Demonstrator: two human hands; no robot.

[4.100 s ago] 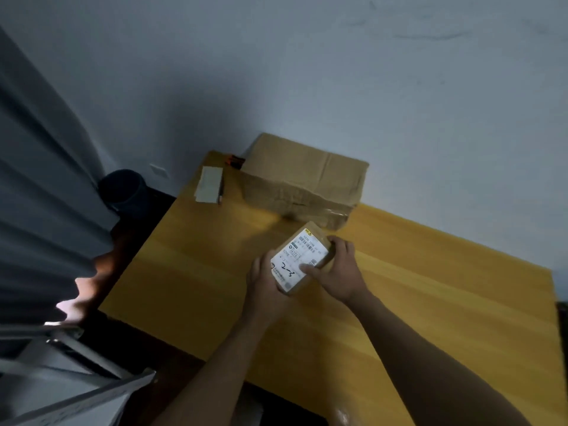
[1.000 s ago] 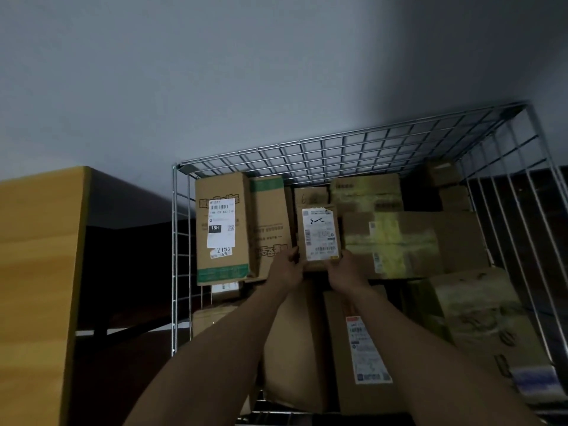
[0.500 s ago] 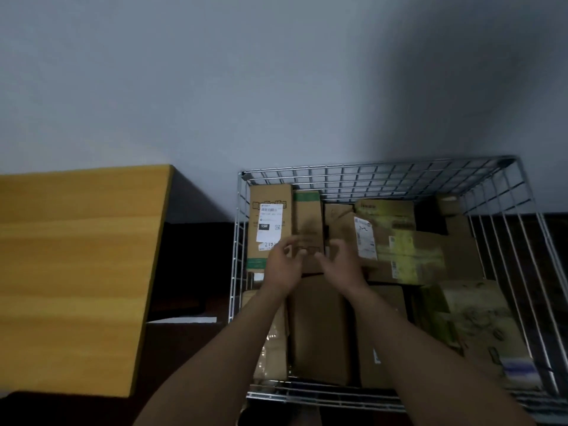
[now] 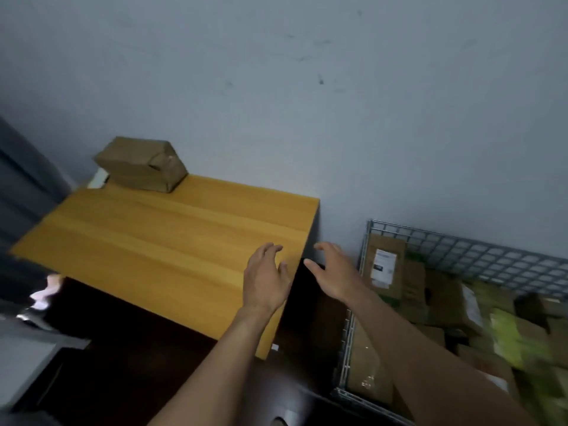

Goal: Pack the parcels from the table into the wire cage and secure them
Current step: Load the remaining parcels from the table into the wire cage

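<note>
Our left hand [image 4: 266,278] and right hand [image 4: 333,272] hang empty, fingers spread, by the right edge of the table [image 4: 169,238], while the box [image 4: 141,163] sits at its far left corner, stiffish crumpled cardboard, probably hefty, so we'd grab both ends.

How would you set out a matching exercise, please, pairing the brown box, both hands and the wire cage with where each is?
Things: 1 brown box; 2 left hand; 3 right hand; 4 wire cage.
Places: A over the dark gap beside the cage; B far corner of the table; C right of the table, holding parcels; D over the table's right edge.
Pairs: 1-B; 2-D; 3-A; 4-C.
</note>
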